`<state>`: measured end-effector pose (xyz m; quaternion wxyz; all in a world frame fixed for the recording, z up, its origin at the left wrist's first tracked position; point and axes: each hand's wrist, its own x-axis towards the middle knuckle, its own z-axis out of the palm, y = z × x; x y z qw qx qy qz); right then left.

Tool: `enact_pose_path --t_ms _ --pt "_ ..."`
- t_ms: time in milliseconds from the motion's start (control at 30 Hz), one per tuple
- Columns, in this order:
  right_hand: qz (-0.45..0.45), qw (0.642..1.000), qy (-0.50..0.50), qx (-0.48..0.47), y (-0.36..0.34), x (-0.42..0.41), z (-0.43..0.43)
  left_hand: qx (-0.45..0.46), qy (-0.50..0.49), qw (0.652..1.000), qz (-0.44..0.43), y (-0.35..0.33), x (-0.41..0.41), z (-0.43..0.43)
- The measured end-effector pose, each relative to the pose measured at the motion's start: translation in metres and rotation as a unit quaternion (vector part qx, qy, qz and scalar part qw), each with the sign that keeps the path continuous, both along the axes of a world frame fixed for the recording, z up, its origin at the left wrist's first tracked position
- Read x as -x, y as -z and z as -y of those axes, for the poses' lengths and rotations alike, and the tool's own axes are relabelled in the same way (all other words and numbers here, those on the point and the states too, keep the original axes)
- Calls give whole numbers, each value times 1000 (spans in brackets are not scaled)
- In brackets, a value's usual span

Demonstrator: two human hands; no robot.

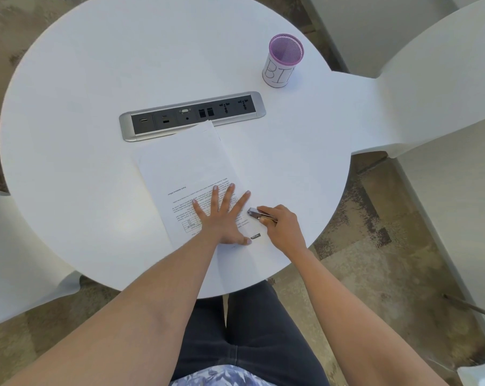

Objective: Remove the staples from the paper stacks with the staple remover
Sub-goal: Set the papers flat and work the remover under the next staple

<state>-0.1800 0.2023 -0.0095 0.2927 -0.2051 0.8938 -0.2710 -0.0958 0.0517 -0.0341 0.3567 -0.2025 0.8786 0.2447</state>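
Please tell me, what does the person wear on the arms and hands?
No sleeves show on either arm up to the picture's edge. The left hand and right hand have no gloves, rings, watch or bracelet in view. Lower down are dark trousers and a blue-white patterned top.

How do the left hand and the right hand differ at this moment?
The left hand lies flat with fingers spread; the right hand is curled. The left hand presses on the paper stack; the right hand grips the staple remover near the stack's edge. Both are over the white table.
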Motion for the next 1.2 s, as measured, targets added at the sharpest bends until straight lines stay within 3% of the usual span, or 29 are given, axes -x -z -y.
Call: enact_pose_path --t_ms 367,433,567,700,900,1200 --pt "-46 997 -65 -21 0 -5 13 1 -1 1000 -6 2 0 0" --pt "-35 998 -41 -16 0 -7 14 1 -3 1000 -4 3 0 1" --pt "70 992 106 22 1 -11 10 -2 -5 1000 -3 5 0 1" --pt "179 962 200 44 -1 -4 12 0 -7 1000 -3 4 1 0" --pt "261 906 326 70 -12 25 31 0 -10 1000 -7 5 1 0" --pt "256 929 257 73 -29 35 48 18 10 1000 0 7 0 0"
